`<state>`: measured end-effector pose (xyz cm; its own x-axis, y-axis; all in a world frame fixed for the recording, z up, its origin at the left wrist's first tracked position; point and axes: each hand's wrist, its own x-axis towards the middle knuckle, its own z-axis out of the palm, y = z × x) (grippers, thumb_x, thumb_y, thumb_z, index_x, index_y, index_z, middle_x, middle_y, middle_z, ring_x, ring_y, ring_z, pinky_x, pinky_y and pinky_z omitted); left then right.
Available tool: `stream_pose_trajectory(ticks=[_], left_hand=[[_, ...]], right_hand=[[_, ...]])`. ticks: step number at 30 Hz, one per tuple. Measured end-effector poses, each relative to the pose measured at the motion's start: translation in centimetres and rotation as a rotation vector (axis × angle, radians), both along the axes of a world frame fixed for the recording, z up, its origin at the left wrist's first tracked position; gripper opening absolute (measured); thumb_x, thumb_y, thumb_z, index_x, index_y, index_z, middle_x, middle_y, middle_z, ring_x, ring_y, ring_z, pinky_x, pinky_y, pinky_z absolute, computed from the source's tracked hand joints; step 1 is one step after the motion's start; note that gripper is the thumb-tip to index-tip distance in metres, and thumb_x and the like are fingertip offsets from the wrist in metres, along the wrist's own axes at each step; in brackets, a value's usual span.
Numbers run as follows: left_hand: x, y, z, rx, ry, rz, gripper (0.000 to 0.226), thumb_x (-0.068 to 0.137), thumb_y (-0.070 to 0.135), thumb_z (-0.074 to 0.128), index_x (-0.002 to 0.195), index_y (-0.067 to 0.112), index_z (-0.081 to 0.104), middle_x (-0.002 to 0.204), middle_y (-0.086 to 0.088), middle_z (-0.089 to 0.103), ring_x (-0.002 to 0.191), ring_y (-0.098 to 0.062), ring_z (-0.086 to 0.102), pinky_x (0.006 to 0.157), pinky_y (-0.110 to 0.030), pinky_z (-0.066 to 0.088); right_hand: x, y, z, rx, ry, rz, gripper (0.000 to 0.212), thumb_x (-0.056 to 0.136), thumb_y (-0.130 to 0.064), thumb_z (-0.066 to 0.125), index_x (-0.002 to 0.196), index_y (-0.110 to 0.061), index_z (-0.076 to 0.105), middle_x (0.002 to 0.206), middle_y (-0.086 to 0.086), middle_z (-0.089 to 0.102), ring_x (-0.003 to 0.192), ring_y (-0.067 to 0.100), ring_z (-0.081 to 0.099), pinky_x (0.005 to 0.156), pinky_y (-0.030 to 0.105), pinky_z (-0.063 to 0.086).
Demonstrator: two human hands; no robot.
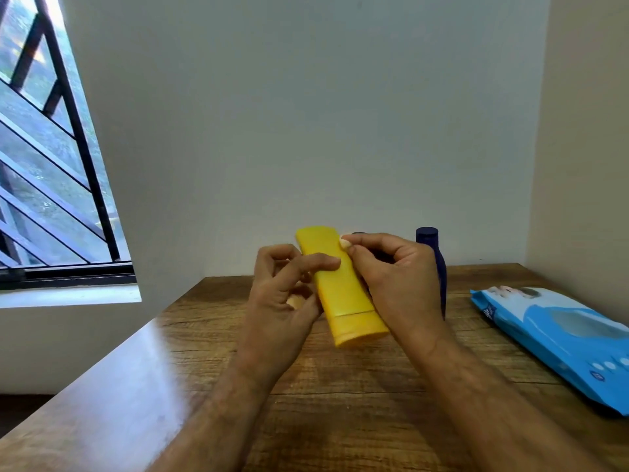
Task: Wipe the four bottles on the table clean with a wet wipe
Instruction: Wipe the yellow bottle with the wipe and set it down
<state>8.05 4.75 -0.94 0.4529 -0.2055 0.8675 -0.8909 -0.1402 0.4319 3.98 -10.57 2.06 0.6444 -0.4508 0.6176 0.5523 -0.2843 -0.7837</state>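
This looks like a plain room in a home rather than a workplace. A wood-grain counter fills the lower half of the frame and is pushed into a corner where two bare, pale painted walls meet at the right. At the upper left a window with a dark metal grille of slanted bars looks out on blurred greenery, with a white sill below it. The things on show are household toiletries: a yellow tube at centre, a dark blue bottle behind it, and a blue pack of wet wipes lying flat at the right edge.
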Motion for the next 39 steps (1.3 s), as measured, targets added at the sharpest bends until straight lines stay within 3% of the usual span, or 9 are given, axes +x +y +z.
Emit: stream_pose_trajectory(ticks=[4,8,11,17,20,25,32,36,39], left_hand=[[0.1,0.3,0.1,0.034,-0.042,0.168,0.024,0.089,0.056,0.061,0.109,0.045,0.061,0.12,0.013,0.043,0.119,-0.008,0.045,0.092,-0.014,0.043],[-0.3,0.1,0.1,0.056,-0.049,0.089,0.012,0.095,0.049,0.051,0.105,0.042,0.051,0.092,0.022,0.058,0.086,-0.004,0.059,0.07,-0.011,0.043],[-0.2,0.0,-0.1,0.034,-0.047,0.115,0.016,0.094,0.053,0.052,0.105,0.042,0.052,0.091,0.016,0.063,0.083,-0.005,0.063,0.065,-0.011,0.046],[-0.3,-0.2,-0.3,0.032,0.031,0.183,0.045,0.091,0.059,0.056,0.116,0.021,0.061,0.084,0.02,0.066,0.073,0.0,0.066,0.055,-0.01,0.048],[-0.1,-0.3,-0.5,0.099,0.06,0.228,0.048,0.092,0.06,0.055,0.123,0.024,0.06,0.084,0.016,0.068,0.071,-0.003,0.066,0.055,-0.022,0.054],[0.0,-0.2,-0.5,0.171,0.079,0.291,0.045,0.093,0.06,0.055,0.123,0.026,0.057,0.081,0.014,0.066,0.069,-0.003,0.064,0.056,-0.025,0.052],[0.2,0.2,-0.7,0.172,0.203,0.206,0.039,0.081,0.023,0.075,0.112,0.036,0.054,0.08,0.011,0.069,0.07,-0.006,0.067,0.061,-0.038,0.058],[0.0,-0.3,-0.6,0.159,0.234,0.145,0.046,0.073,0.034,0.081,0.109,0.033,0.052,0.077,0.01,0.068,0.058,-0.006,0.063,0.051,-0.03,0.051],[0.1,-0.3,-0.8,0.18,0.207,0.172,0.047,0.074,0.037,0.084,0.108,0.032,0.052,0.079,0.008,0.069,0.06,-0.006,0.066,0.055,-0.036,0.057]], right_hand=[[-0.1,0.1,0.1,0.025,0.074,0.291,0.014,0.09,-0.01,0.066,0.082,-0.015,0.076,0.065,0.003,0.069,0.055,0.02,0.061,0.055,0.034,0.051],[0.1,-0.1,0.2,0.139,0.109,0.471,0.012,0.09,-0.005,0.062,0.089,-0.002,0.073,0.059,0.011,0.061,0.044,0.023,0.048,0.05,0.029,0.044],[-0.2,0.0,0.5,0.281,0.054,0.517,0.014,0.091,-0.005,0.06,0.096,0.001,0.072,0.071,0.015,0.068,0.042,0.018,0.05,0.043,0.024,0.042],[-0.7,0.3,0.6,0.235,-0.142,0.186,0.01,0.09,-0.013,0.067,0.097,-0.011,0.075,0.077,0.004,0.073,0.051,0.016,0.061,0.051,0.033,0.053],[-0.9,0.7,0.4,0.083,-0.156,0.041,0.013,0.091,-0.015,0.068,0.101,-0.015,0.076,0.088,0.0,0.074,0.067,0.012,0.068,0.055,0.019,0.054],[-0.5,1.2,-0.3,-0.236,-0.186,-0.093,0.016,0.089,-0.017,0.07,0.103,-0.022,0.076,0.097,-0.01,0.07,0.088,0.005,0.068,0.074,0.024,0.059],[-0.7,1.8,-1.4,-0.721,-0.226,-0.02,0.017,0.086,-0.013,0.071,0.101,-0.017,0.076,0.099,-0.007,0.066,0.087,0.006,0.063,0.074,0.023,0.057],[-0.5,1.4,-1.0,-0.632,-0.342,-0.197,0.016,0.087,-0.012,0.069,0.102,-0.015,0.075,0.1,-0.002,0.066,0.087,0.006,0.062,0.077,0.017,0.054],[-0.4,0.7,-0.6,-0.452,-0.319,-0.268,0.016,0.087,-0.007,0.069,0.098,-0.017,0.075,0.096,-0.002,0.067,0.084,0.002,0.062,0.074,0.003,0.046]])
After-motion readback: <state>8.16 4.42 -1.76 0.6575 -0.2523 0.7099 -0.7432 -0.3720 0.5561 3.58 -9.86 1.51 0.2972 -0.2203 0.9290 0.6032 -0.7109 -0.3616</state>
